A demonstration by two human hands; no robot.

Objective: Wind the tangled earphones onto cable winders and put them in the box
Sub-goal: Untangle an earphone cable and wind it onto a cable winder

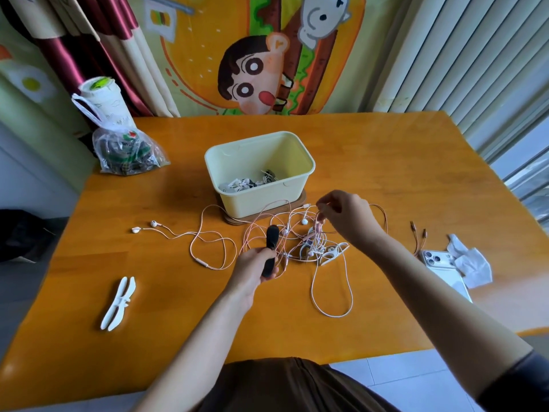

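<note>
- A white winder (118, 303) lies flat on the counter (386, 173) at the near left, well apart from everything else
- The left hand (252, 264) is curled round the lower end of a black winder (271, 248), which tilts up and away from the person, with pink cable running just beside it
- At the near right a phone (439, 260) lies face down, a crumpled tissue (472, 263) touching its right side and a brown cable (419, 236) just beyond it
- The tangle of earphones (309, 242), pink and white, sits in the middle of the counter between the two hands; one white strand loops out toward the near edge, and a second white winder (334, 253) lies at its right side
- The right hand (346, 220) hangs above the far right of the tangle, its fingertips pinching a strand lifted off the counter
- One pair of earbuds (153, 223) trails out to the left on its pink cable
- The pale yellow box (258, 157) stands open on a wooden board (300, 203) just beyond the tangle, with wound earphones (249, 182) in its bottom
- A clear plastic bag (124, 153) sits at the far left corner
</note>
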